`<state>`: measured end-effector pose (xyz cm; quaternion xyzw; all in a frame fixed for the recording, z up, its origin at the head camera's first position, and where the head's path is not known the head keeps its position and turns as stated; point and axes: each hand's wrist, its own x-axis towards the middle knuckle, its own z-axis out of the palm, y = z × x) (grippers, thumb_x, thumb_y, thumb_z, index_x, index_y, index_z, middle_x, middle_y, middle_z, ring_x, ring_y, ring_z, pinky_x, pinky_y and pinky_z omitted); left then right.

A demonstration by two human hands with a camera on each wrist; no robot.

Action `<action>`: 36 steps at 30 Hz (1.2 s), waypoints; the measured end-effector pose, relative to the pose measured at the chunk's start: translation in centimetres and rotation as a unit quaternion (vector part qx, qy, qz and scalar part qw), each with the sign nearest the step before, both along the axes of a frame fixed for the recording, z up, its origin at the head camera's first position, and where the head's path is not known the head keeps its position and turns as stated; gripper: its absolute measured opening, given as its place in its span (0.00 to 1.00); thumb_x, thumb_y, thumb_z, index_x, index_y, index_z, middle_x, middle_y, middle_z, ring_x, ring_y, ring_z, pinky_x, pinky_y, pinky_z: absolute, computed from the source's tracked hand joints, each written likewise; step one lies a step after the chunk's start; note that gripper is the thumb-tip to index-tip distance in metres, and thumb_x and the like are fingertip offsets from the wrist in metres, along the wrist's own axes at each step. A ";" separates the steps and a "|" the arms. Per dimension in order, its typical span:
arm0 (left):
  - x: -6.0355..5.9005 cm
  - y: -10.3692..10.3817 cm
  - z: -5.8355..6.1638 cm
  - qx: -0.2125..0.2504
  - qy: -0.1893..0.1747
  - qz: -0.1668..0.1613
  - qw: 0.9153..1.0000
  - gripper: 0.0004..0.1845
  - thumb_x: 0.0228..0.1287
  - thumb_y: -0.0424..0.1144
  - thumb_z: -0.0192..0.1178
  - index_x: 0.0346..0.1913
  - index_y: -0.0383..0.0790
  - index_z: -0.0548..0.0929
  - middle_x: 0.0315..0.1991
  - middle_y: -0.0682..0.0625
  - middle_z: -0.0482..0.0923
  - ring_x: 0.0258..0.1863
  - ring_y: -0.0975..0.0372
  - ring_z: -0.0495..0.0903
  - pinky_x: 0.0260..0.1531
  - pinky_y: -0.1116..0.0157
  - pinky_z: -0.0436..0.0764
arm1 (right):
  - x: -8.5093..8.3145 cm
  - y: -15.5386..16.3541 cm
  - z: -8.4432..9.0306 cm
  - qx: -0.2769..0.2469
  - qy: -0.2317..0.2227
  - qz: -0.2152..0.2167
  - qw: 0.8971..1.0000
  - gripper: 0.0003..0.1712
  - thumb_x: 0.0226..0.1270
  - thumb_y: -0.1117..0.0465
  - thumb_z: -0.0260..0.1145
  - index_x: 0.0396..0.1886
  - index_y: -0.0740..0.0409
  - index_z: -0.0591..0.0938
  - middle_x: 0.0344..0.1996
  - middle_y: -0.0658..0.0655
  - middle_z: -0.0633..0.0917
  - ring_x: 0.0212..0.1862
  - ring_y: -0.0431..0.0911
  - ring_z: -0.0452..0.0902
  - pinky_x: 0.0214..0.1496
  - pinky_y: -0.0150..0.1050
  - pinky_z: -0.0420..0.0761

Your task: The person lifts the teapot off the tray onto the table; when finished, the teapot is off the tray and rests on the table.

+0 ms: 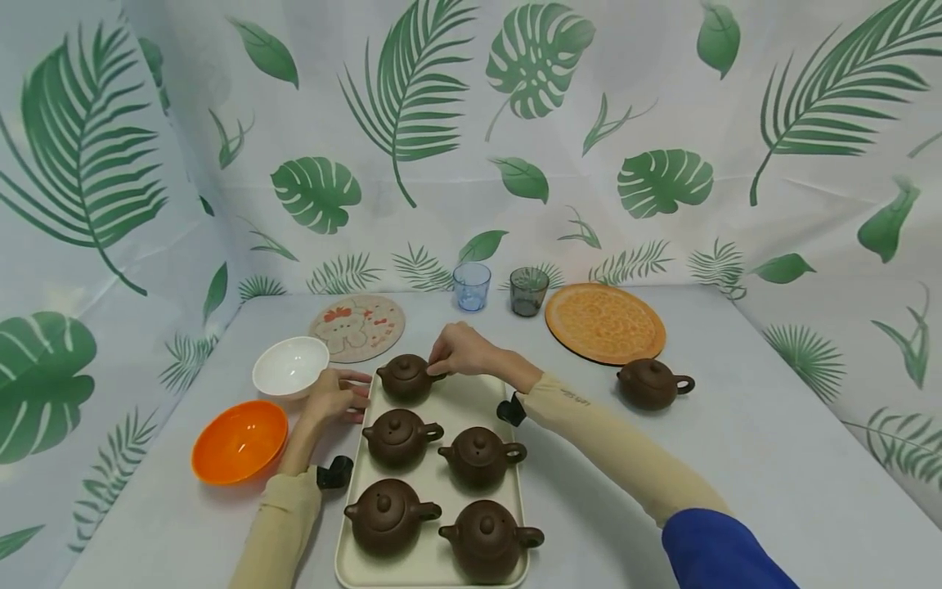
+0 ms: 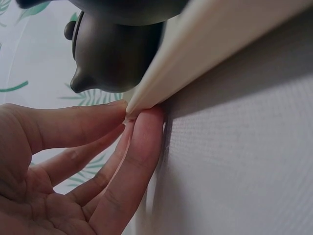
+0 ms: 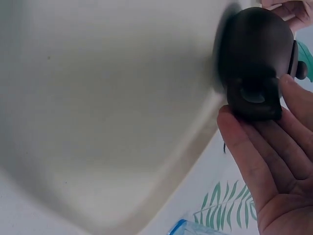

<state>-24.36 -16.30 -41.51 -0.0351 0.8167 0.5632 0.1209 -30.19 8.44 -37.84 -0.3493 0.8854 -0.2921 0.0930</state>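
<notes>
Left wrist: tray edge [image 2: 205, 49] seemingly pinched.

Your right hand [image 1: 464, 350] pinches a brown teapot [image 1: 403, 379] near the tray's [image 1: 430, 570] far left corner. Your left hand [image 1: 334, 397] is at its left edge. Four more teapots [image 1: 478, 462] stand nearer.

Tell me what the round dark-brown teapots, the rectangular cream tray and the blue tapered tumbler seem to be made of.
Round dark-brown teapots: probably unglazed clay, by their even, low sheen.
Rectangular cream tray: likely plastic, smooth and uniformly coloured, though coated metal is possible.
Blue tapered tumbler: glass or clear plastic, smooth and see-through.
</notes>
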 end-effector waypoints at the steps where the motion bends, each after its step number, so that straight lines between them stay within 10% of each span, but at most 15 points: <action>1: 0.0 0.0 -0.1 0.000 -0.001 -0.001 1.000 0.24 0.52 0.18 0.60 0.56 0.22 0.75 0.34 0.38 0.80 0.22 0.62 0.79 0.22 0.64 0.85 | 0.0 -0.1 0.0 0.003 -0.002 -0.002 1.000 0.07 0.57 0.64 0.72 0.32 0.64 0.89 0.26 0.57 0.88 0.24 0.43 0.84 0.28 0.29 0.83; 19: 0.2 0.0 -0.3 0.009 0.000 -0.001 1.000 0.23 0.53 0.18 0.59 0.56 0.22 0.75 0.37 0.35 0.80 0.22 0.61 0.80 0.22 0.64 0.85 | 0.4 0.5 -0.2 0.008 0.045 0.000 0.999 0.06 0.59 0.63 0.71 0.30 0.62 0.89 0.22 0.54 0.88 0.20 0.36 0.81 0.25 0.27 0.80; 36: 0.0 0.1 0.0 0.003 0.005 0.010 1.000 0.22 0.52 0.19 0.61 0.54 0.22 0.76 0.33 0.38 0.80 0.22 0.61 0.80 0.22 0.64 0.85 | 0.9 10.8 2.7 -0.066 -0.001 -0.035 0.997 0.07 0.61 0.66 0.68 0.35 0.66 0.88 0.28 0.60 0.88 0.30 0.47 0.86 0.34 0.38 0.86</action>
